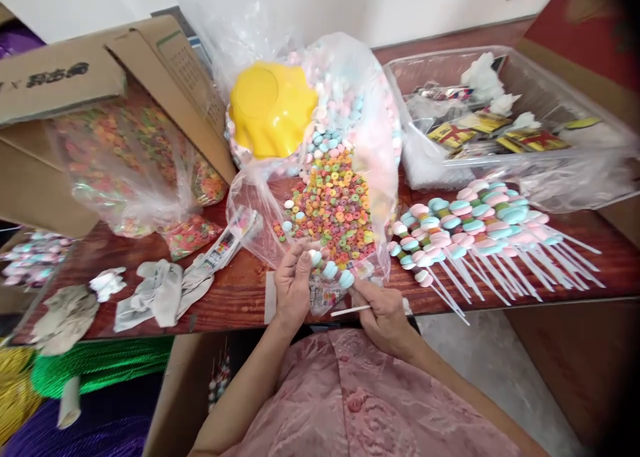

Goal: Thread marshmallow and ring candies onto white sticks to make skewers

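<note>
Between my hands, above the table's front edge, is a short string of pale blue and white candies point(330, 268). My left hand point(294, 285) pinches its upper left end between thumb and fingers. At the lower right end, my right hand point(383, 314) is closed, its fingertips close to the last blue candy. A thin white stick point(349, 310) pokes out leftward from the right hand. Whether a second stick runs through the candies is hidden. Just beyond, small colourful ring candies point(345, 210) lie heaped on an open clear plastic bag point(257, 194), with pink and blue candies point(334, 137) behind them.
Finished-looking candy skewers point(470, 227) are piled to the right, white sticks facing me. Behind them stands a clear plastic bin point(505, 154) of packets. A yellow scalloped bowl point(273, 110) sits upside down. At left are a cardboard box point(185, 90), bagged candies point(145, 157) and gloves point(163, 290).
</note>
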`<state>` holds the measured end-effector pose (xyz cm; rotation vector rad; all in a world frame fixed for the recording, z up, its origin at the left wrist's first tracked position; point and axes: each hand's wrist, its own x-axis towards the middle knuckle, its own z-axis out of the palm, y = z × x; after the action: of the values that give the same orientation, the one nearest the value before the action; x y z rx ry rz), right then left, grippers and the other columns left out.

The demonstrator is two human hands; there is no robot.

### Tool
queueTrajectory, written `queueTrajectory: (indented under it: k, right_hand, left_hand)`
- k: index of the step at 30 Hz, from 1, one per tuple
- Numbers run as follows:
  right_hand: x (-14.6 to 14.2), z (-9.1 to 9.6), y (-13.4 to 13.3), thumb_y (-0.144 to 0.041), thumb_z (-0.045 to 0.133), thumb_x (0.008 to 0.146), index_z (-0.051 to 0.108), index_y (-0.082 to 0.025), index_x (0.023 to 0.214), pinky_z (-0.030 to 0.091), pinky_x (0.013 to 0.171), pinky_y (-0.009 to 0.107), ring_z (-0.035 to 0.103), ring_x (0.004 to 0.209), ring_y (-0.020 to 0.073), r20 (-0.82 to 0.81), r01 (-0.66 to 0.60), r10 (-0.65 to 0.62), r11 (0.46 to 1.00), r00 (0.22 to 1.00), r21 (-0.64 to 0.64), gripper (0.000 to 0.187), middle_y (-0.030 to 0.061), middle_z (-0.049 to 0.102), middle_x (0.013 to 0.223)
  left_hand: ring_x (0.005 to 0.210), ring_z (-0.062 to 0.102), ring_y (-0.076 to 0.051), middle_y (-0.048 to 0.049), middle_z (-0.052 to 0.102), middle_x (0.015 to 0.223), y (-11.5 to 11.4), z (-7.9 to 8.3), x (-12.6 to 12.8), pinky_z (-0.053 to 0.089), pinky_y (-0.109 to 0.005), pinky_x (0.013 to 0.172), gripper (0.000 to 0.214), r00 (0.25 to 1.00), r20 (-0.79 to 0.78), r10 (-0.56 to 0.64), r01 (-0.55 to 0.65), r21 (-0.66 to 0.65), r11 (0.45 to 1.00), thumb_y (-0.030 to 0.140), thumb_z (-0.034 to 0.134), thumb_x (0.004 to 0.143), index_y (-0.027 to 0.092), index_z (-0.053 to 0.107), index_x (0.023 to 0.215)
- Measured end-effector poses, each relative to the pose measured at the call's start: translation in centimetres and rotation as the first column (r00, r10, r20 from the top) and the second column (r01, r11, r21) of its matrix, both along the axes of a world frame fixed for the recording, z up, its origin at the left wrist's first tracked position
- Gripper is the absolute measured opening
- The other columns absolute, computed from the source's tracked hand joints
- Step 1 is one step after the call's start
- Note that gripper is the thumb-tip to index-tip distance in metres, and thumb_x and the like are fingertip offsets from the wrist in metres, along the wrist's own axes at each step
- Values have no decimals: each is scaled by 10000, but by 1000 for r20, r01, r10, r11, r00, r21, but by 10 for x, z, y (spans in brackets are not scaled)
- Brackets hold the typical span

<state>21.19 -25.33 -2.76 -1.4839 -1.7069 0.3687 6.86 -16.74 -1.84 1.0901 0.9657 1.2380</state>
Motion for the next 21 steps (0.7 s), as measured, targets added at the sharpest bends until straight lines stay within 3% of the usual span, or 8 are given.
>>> queueTrajectory:
  k: [5,9,14,16,18,19,21]
  right_hand:
    - [-10,11,1,-128,360,929,590,-223,787,488,623,224,621,635,123,115,11,-4,998,993,-64,287,-10,629,670]
    - [-13,16,0,-142,391,929,605,-251,792,487,594,210,614,622,112,156,48,-40,997,987,-53,276,-30,636,657]
    - [35,34,-10,-104,411,894,660,-231,898,478,597,228,610,626,129,158,252,-252,968,955,22,280,-14,663,715]
    - [69,39,-12,-124,427,888,669,-192,947,453,586,249,592,627,149,180,376,-385,923,905,80,258,22,664,744]
    - [100,41,-12,-159,458,889,675,-172,872,408,563,264,562,608,163,358,561,-579,811,733,164,219,49,646,715]
    - [112,41,-12,-154,461,886,673,-165,852,388,560,271,560,626,171,449,609,-613,774,650,174,215,70,653,748]
    - [127,40,-12,-120,472,857,675,-151,875,387,589,297,575,699,203,609,626,-574,764,548,156,206,116,666,846]
  left_hand:
    - [646,702,-112,2,711,886,-4,1,15,581,-236,637,280,997,53,-57,61,-76,995,500,589,903,228,553,962]
    - [631,695,-122,14,690,881,-9,-1,26,570,-239,581,285,990,77,-115,122,-100,987,518,559,914,238,527,957]
    - [831,723,-183,-38,703,1111,-2,14,14,604,-300,640,363,971,192,-139,157,-81,984,492,603,891,327,547,1209]
    - [853,717,-191,-25,713,1086,5,20,2,614,-316,670,381,977,188,-101,111,-46,993,463,643,871,336,580,1225]
    - [835,710,-185,-18,731,990,10,23,-8,620,-317,702,316,989,135,-63,66,-18,998,440,659,864,292,659,1143]
    - [821,707,-181,-21,736,951,12,24,-12,622,-314,713,287,994,94,-56,57,-6,998,432,664,862,263,691,1091]
    - [809,707,-176,-30,744,924,13,25,-19,623,-315,732,269,998,7,-61,61,15,998,416,684,848,227,721,1035]
